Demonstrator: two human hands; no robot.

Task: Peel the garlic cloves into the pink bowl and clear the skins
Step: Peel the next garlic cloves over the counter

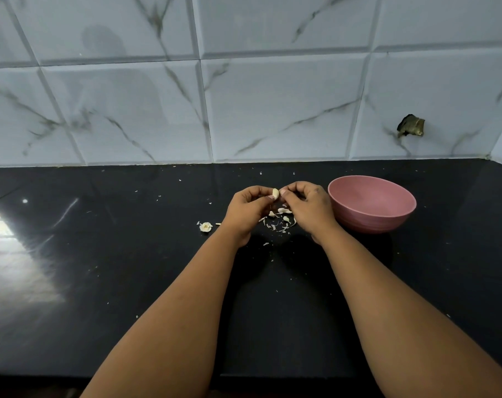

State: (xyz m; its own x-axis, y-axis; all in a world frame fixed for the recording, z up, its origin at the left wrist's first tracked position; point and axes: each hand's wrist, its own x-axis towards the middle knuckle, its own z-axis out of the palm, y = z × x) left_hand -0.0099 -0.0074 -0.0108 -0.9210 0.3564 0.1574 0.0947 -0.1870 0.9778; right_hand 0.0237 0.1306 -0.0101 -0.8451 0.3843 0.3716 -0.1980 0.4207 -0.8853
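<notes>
a glossy black counter point(129, 282) carries a pink bowl point(372, 205) at the right. left of it lie loose garlic skins point(278, 221), and farther left a garlic stub point(205, 226).

- Illumination: moderate, even, cool in tone.
- Glare: bright window reflection on the glossy black countertop point(71, 282), left side.
- Distortion: wide-angle bowing of wall tiles point(272, 110) toward edges.
- Focus: slightly soft throughout.
</notes>
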